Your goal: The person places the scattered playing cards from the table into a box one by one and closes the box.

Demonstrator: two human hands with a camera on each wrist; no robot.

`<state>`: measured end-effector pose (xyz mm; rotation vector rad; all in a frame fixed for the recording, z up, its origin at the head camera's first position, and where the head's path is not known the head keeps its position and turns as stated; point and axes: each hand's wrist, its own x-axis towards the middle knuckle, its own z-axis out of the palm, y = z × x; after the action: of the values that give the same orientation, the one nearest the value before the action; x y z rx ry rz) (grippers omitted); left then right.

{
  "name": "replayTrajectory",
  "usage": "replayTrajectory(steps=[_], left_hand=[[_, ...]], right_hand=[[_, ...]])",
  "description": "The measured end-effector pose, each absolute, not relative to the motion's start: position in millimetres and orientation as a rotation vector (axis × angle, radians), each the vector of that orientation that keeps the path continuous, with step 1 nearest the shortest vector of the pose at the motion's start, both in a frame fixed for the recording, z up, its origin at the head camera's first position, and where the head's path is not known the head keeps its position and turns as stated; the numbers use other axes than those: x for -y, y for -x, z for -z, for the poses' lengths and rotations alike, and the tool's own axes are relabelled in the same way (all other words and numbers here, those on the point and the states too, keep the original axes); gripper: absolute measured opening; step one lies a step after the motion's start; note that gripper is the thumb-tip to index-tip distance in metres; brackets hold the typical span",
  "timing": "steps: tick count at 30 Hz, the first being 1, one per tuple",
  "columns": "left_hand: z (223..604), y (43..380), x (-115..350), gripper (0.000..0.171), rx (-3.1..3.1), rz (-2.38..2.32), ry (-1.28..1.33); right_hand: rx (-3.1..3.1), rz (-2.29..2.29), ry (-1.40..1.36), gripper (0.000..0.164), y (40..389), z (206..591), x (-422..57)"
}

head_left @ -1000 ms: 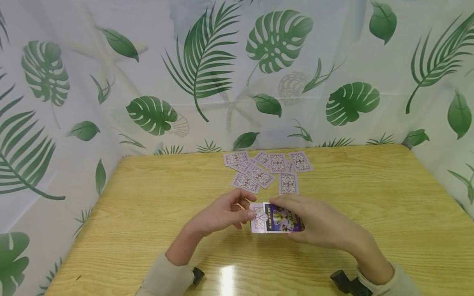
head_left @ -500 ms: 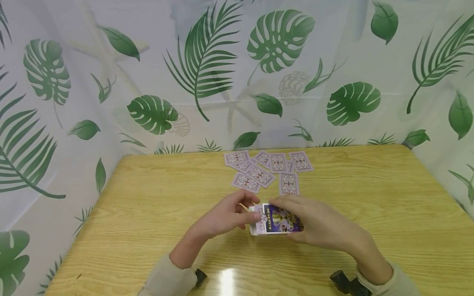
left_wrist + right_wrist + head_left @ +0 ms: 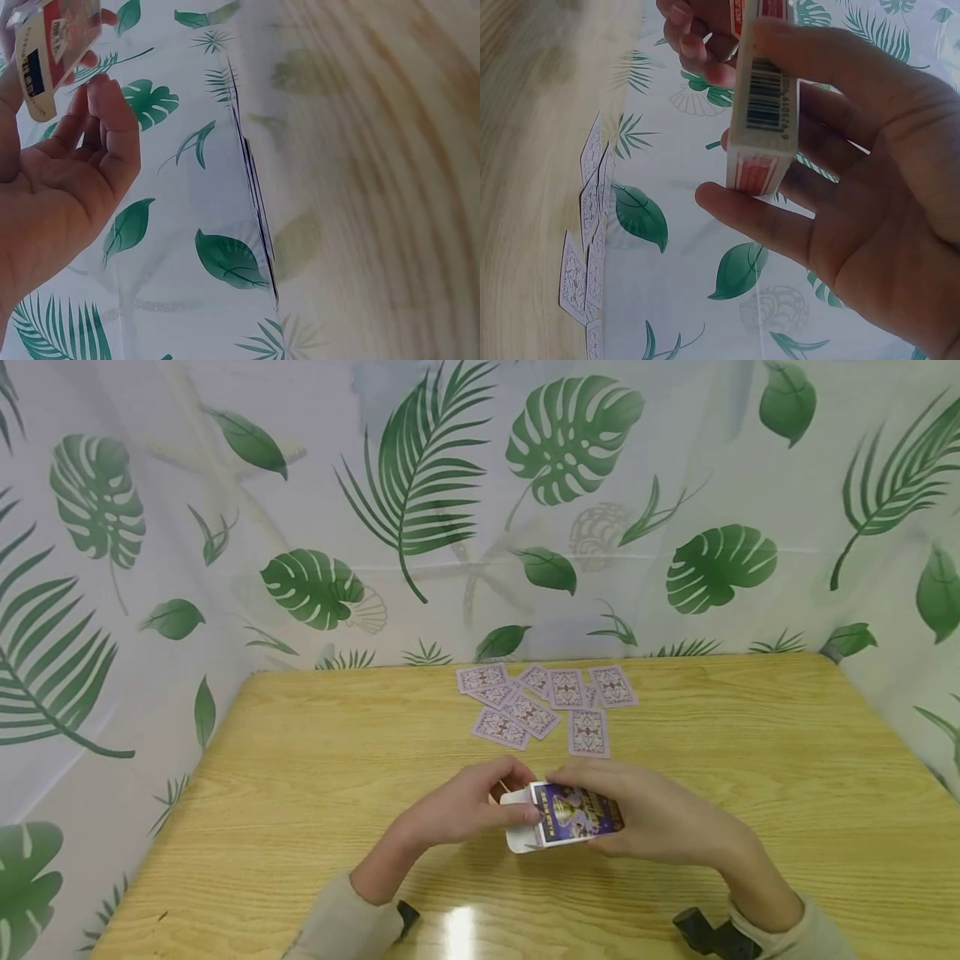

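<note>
Left hand (image 3: 472, 806), half-curled, touches one playing-card box (image 3: 572, 814), grip unclear; right hand (image 3: 651, 810) curls round it; nine playing cards (image 3: 532, 716), twelve o'clock.

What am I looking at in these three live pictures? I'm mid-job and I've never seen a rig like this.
There's no machine here: you see a person's bare left hand and right hand. The wide picture comes from a camera worn on the head, looking forward and down. The other two come from cameras worn on each wrist.

On the wood-grain table, patterned cards lie beyond the hands, several overlapping. A leaf-print cloth hangs behind.

The right hand holds a card box with a gold cup printed on it; the right wrist view shows its barcode. The left thumb lies at the box's open end, across a white flap; whether it grips, I can't tell.
</note>
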<state>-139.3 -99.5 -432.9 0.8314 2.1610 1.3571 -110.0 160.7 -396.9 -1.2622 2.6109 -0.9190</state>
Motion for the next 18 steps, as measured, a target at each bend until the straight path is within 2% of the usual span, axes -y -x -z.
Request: replayTrajectory(steps=[7,18], left_hand=[[435.0,137.4,96.5,0.025,-2.220,-1.303,-0.906],[430.0,135.3,96.8,0.029,-2.374,-1.217,-0.945]], right_hand=[[-2.580,0.956,1.259,0.069,110.0,396.5,-161.4],[-2.616,0.924,1.270,0.066,108.0,394.4,-160.3]])
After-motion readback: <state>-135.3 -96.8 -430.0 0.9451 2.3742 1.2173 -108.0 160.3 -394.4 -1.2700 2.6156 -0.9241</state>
